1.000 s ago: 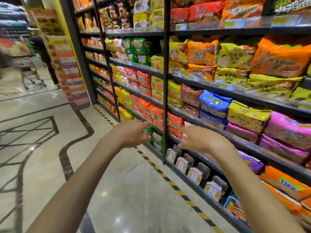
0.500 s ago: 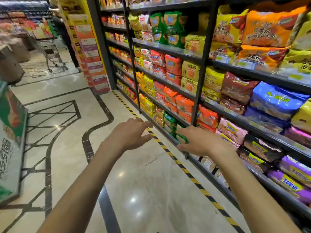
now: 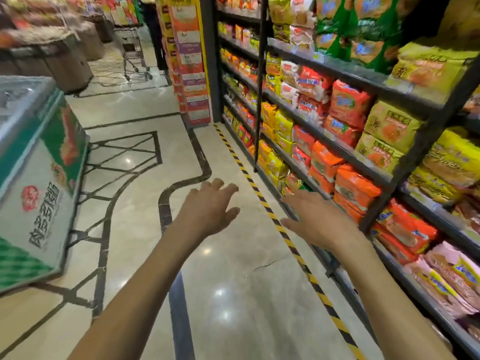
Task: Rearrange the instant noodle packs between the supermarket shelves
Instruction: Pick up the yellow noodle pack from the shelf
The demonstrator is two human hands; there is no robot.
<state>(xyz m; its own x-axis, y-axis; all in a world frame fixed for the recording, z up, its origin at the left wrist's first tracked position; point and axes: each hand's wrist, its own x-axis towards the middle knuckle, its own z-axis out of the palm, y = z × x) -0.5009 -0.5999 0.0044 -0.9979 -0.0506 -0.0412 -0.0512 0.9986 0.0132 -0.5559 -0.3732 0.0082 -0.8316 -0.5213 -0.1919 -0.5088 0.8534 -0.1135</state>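
Both hands are held out empty, with fingers loosely spread. The left hand [image 3: 207, 211] is seen above the bare floor [image 3: 233, 281], and the right hand [image 3: 317, 219] just in front of a lower edge of the shelves [image 3: 405, 172]; whether that edge is touched cannot be told. A yellow-and-black striped line [image 3: 285, 236] is laid on the floor along the shelf foot. Open aisle is left between it and a freezer chest [image 3: 39, 178] on the left. The instant noodle packs [image 3: 355, 185] are stacked on the shelves at the right, with printed faces turned to the aisle and long axes seemingly laid along the shelf, though blur is heavy.
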